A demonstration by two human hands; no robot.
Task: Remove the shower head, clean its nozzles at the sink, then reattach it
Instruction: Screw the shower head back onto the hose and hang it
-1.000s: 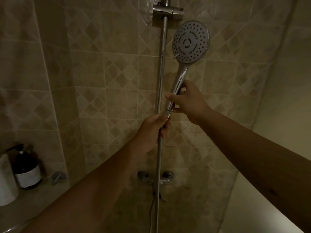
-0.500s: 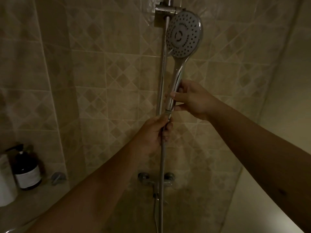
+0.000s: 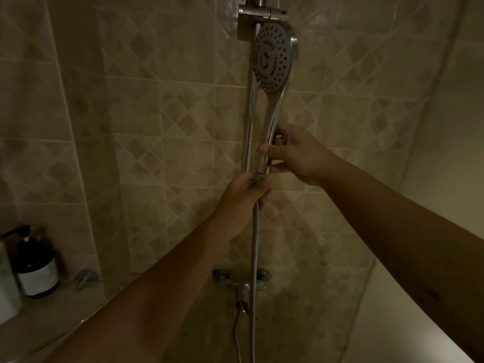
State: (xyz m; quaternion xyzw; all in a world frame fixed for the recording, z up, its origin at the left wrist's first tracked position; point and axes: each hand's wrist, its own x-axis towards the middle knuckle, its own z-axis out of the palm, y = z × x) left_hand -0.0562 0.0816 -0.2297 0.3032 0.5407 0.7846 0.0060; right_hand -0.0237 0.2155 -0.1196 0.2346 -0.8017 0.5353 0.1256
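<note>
A chrome shower head (image 3: 272, 57) with a round grey nozzle face is held upright in front of the wall rail (image 3: 248, 121), just below the rail's bracket (image 3: 262, 14). My right hand (image 3: 293, 153) grips the lower part of its handle. Directly under that, my left hand (image 3: 245, 195) is closed around the top of the metal hose (image 3: 253, 258), at the joint with the handle. The hose hangs straight down past the mixer tap (image 3: 242, 281).
A tiled ledge (image 3: 65, 310) at the lower left carries a dark pump bottle (image 3: 36, 271) and a white container (image 3: 6, 289). A small grey object (image 3: 85, 277) lies beside the bottle. Tiled walls close in the back and left; a plain wall stands on the right.
The shower head has swung left and turned, from beside the rail to in front of it under the bracket. Both hands keep their grips and have shifted slightly.
</note>
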